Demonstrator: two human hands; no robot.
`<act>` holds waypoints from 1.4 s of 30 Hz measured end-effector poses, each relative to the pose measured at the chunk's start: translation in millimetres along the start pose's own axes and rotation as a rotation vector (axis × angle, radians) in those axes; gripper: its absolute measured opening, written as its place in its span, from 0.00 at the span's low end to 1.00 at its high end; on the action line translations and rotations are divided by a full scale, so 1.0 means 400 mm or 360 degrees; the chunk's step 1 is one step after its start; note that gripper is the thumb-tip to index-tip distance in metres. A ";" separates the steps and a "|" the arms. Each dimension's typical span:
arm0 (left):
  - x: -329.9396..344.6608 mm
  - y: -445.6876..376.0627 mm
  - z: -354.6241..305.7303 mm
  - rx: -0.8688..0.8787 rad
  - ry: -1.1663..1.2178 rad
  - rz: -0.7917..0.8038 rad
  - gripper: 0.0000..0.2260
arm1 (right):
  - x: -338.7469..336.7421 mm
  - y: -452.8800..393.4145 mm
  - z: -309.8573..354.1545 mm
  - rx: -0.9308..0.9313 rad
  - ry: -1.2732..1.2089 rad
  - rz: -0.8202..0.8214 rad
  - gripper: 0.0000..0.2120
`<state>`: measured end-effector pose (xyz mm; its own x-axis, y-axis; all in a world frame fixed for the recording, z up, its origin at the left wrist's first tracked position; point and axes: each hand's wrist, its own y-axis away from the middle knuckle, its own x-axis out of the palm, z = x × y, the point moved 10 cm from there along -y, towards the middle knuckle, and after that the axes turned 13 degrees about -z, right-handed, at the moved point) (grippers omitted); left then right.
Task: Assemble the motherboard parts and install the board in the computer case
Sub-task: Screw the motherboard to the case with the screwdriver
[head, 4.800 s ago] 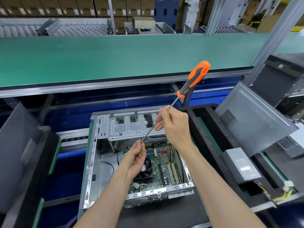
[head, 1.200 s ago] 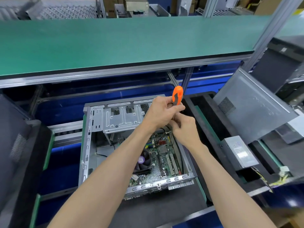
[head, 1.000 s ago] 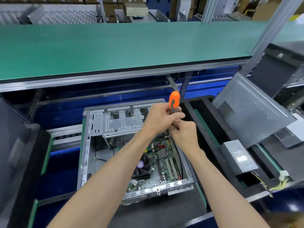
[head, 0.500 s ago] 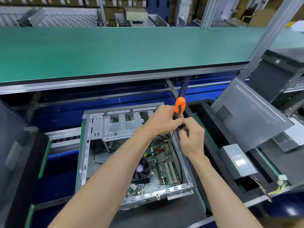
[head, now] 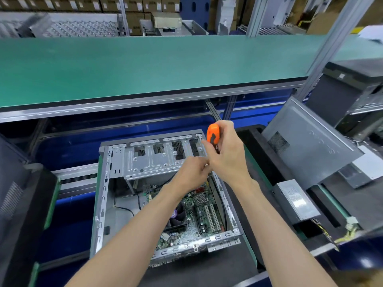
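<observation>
Above case (head: 103,195) edge, hands (head: 226,154) gripping screwdriver (head: 213,136)

Case open on top, far end roofed
Drive cage (head: 154,160) blocks 12 o'clock; fan (head: 178,216) and slots (head: 210,217) crowd the motherboard (head: 191,219); bare floor at 9 o'clock, crossed by a thin cable (head: 124,208)

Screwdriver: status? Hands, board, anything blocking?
Right hand grips the screwdriver handle, upright. Left hand blurred at the shaft, grip unclear. Motherboard sits in the case. Nothing blocking.
</observation>
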<state>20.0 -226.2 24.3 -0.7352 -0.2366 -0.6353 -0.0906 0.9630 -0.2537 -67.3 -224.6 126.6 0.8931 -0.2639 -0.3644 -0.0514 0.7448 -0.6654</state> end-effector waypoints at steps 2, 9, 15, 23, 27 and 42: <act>0.009 0.013 0.009 0.0007 -0.0039 -0.0045 0.24 | 0.006 0.001 0.028 -0.0169 0.0148 0.0045 0.18; -0.004 0.003 -0.013 0.0121 -0.0116 -0.0073 0.26 | 0.004 -0.045 0.094 -0.0387 0.0273 0.0315 0.12; 0.047 0.029 0.041 0.0028 -0.0182 0.0001 0.09 | 0.028 -0.038 0.110 -0.0488 0.0993 0.0312 0.11; 0.099 0.057 0.096 -0.0105 -0.0260 0.0078 0.10 | 0.046 -0.032 0.114 -0.0484 0.0969 0.0482 0.13; 0.112 0.054 0.114 -0.0160 -0.0245 0.0133 0.10 | 0.055 -0.030 0.136 -0.0534 0.0874 0.0618 0.12; 0.148 0.074 0.152 -0.0163 -0.0244 0.0045 0.12 | 0.067 -0.025 0.145 -0.0434 0.1308 0.0672 0.13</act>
<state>14.6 -219.7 -65.1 -0.6281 -0.2188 -0.7468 -0.1451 0.9758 -0.1638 -16.7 -203.4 161.2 0.1905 -0.4306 -0.8822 -0.4916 0.7360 -0.4654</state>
